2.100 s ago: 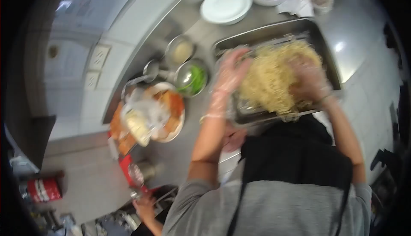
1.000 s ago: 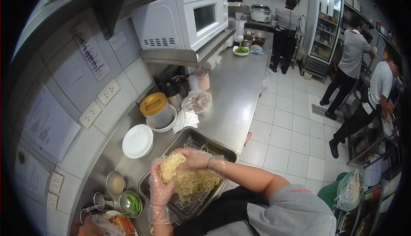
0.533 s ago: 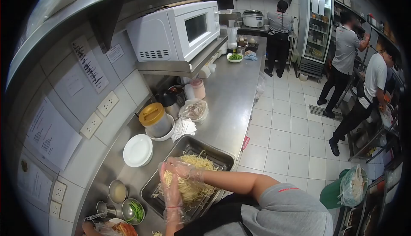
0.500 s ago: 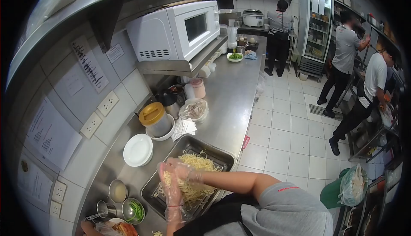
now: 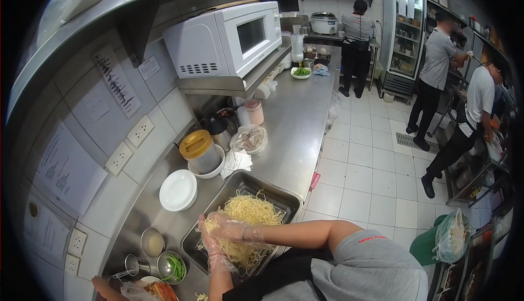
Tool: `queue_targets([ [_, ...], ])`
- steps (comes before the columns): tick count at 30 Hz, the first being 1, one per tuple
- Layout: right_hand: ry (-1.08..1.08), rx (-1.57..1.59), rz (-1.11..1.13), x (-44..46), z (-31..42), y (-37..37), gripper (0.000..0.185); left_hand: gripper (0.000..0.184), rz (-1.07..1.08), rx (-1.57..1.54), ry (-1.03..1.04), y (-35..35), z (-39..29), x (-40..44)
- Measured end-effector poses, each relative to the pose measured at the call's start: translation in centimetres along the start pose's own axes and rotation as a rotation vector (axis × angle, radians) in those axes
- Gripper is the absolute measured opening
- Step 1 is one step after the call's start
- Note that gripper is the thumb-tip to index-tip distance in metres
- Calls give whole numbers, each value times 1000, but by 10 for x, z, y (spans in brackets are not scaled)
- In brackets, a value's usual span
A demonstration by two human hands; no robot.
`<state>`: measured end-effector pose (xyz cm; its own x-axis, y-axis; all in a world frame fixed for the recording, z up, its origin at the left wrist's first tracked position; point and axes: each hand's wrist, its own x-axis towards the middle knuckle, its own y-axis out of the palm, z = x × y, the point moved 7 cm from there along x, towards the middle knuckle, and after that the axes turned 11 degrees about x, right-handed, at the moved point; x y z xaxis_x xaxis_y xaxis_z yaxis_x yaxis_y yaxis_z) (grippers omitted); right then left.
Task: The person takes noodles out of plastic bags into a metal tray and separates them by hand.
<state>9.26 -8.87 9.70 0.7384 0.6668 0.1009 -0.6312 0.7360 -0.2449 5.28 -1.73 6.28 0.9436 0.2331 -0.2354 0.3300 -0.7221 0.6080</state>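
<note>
My two hands, in clear plastic gloves, come together over the near left part of a deep metal tray (image 5: 297, 194). The tray holds a heap of pale yellow noodles (image 5: 254, 208). My left hand (image 5: 212, 241) is cupped around a clump of noodles, its fingers pointing up along the tray's left side. Reaching across from the right, my right hand (image 5: 232, 228) closes over the same clump, its palm side hidden. Some strands hang below the hands into the tray.
Left of the tray stand stacked white plates (image 5: 178, 190), a bowl of green stalks (image 5: 172, 267) and a bowl of pale liquid (image 5: 152, 243). Behind it are a yellow-lidded container (image 5: 199, 151) and paper slips (image 5: 237, 162). Another person's arm (image 5: 106, 290) enters at lower left.
My hands have drawn closer together, the right one shifting slightly down over the noodles in the left. At the back right, a person's raised arms have lowered.
</note>
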Motion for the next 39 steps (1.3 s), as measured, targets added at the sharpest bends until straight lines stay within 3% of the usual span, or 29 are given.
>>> queue_targets([
  [1, 31, 44, -2, 0, 0, -5, 52, 63, 21, -97, -88, 6, -1, -2],
  [4, 93, 150, -19, 0, 1, -26, 55, 54, -31, 321, 226, 5, 1, -5],
  [7, 52, 143, -71, 6, 5, -37, 55, 46, -4, 427, 288, 18, -9, -19],
  [8, 36, 105, -89, 7, 6, -38, 54, 42, 67, 377, 210, 30, -17, -30],
  [12, -104, 30, -49, 16, 2, -38, 46, 37, 80, 392, 209, 5, -30, -28],
  [15, 17, 200, 18, 13, 13, -53, 39, 38, -102, 681, 324, -62, -37, -5],
  [16, 92, 262, 66, 17, 3, -49, 41, 50, -93, 619, 255, -66, -35, -5],
  [18, 238, 386, 161, 23, -24, -40, 46, 57, 17, 412, 271, -15, -38, -23],
  [21, 14, -89, 206, 1, 22, -30, 56, 64, 126, 369, 287, 3, -24, -20],
  [22, -109, -4, 279, 7, 1, -19, 64, 62, 137, 385, 295, 1, -22, -18],
  [23, -79, 3, 244, 8, -5, -22, 63, 61, 148, 403, 301, 3, -21, -18],
  [26, 45, -36, 176, 7, -18, -29, 58, 46, 15, 641, 285, -10, -24, -20],
  [28, 157, -157, 171, 4, 14, -53, 55, 39, -57, 785, 331, -22, -33, -17],
  [30, 165, -77, 69, -5, 46, -73, 50, 33, -146, 930, 378, -34, -41, -17],
  [31, 171, -36, 15, -6, 54, -82, 47, 33, -179, 846, 338, -39, -40, -19],
  [32, 229, 86, 96, -1, 49, -79, 49, 33, -207, 759, 301, -40, -41, -19],
  [33, 88, 65, 141, 5, 48, -73, 49, 34, -236, 672, 263, -38, -42, -21],
  [34, -53, 42, 188, 10, 43, -62, 50, 42, -53, 498, 296, -19, -41, -23],
  [38, -391, -115, 205, -3, 29, -21, 54, 51, 2, 905, 496, -6, -29, -11],
  [39, -312, -118, 213, -2, 25, -25, 53, 48, -8, 866, 445, -15, -25, -7],
])
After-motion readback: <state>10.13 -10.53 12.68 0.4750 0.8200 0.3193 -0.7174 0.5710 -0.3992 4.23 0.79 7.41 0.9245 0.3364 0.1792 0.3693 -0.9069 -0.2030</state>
